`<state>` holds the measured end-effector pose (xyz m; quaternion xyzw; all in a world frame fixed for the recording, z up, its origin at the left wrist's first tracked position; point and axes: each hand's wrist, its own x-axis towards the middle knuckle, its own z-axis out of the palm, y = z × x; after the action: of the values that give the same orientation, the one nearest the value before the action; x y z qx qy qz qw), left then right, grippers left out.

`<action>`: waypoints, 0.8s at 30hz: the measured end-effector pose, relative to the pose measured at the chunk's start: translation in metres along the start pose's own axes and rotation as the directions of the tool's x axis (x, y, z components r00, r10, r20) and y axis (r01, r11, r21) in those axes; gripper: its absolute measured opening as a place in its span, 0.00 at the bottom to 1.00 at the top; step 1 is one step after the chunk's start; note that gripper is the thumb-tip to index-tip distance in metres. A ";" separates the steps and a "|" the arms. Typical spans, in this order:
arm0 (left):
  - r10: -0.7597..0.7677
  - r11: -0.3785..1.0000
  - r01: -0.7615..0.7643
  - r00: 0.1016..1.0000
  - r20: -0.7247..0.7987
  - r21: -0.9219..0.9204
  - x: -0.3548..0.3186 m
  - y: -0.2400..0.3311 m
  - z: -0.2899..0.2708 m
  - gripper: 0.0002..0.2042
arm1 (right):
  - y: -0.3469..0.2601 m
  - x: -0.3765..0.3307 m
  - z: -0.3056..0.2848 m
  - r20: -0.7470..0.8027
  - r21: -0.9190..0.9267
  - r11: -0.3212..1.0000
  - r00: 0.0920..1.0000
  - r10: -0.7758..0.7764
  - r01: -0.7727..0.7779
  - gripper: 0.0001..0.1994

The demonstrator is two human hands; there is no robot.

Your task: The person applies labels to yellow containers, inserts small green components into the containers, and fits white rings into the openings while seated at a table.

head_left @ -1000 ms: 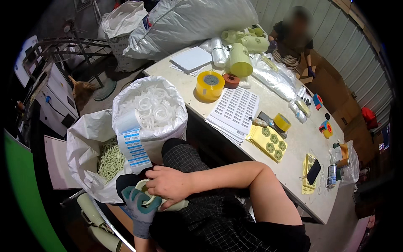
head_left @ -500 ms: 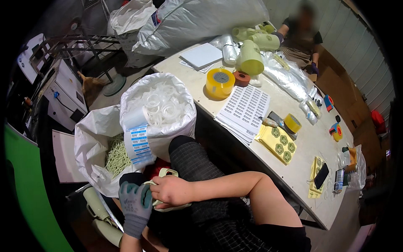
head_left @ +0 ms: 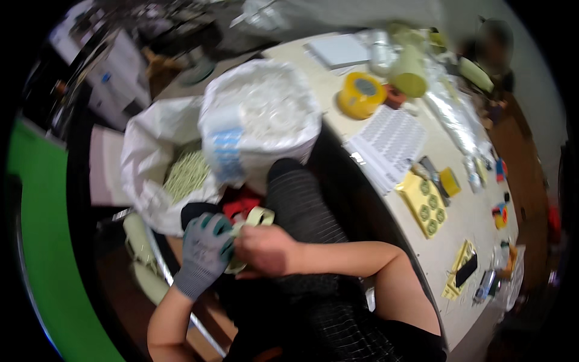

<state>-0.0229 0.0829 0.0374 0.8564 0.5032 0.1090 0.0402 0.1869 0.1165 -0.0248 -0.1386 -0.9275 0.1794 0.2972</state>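
The left hand [head_left: 205,250], in a grey glove with green fingertips, and the bare right hand [head_left: 265,250] meet over the person's lap, both closed around a pale yellow-green plastic piece [head_left: 256,218]. The gloved fingers curl over its left side and the right hand's fingers wrap it from the right, so only its looped upper end shows above the knuckles; the picture is blurred and its full shape is hard to tell. The piece sits just above the dark striped trouser leg [head_left: 298,199], close in front of the body.

Just beyond the hands stands a white sack [head_left: 265,114] full of clear plastic rings, with a strip of blue and white labels [head_left: 224,151] hanging down its front. To its left a second white bag [head_left: 154,163] lies open, holding a heap of pale green sticks [head_left: 188,172]. A small red thing [head_left: 240,206] lies between the sacks and the hands.

The table [head_left: 476,241] runs along the right. On it are a roll of yellow tape [head_left: 360,95], a sheet of white stickers [head_left: 391,142], a yellow sheet with green round stickers [head_left: 425,204] and a black phone [head_left: 466,270]. Another person [head_left: 491,45] sits at the far end
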 end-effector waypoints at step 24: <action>-0.255 0.965 0.197 0.866 -0.430 -0.174 0.131 -0.177 0.089 0.15 | -0.024 -0.135 -0.047 0.034 0.119 0.804 0.812 0.583 -0.582 0.57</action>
<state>-0.0920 0.2869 -0.0620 0.7387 0.5880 0.3293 -0.0112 0.3173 0.0580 -0.0471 -0.3981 -0.8267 0.3187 0.2378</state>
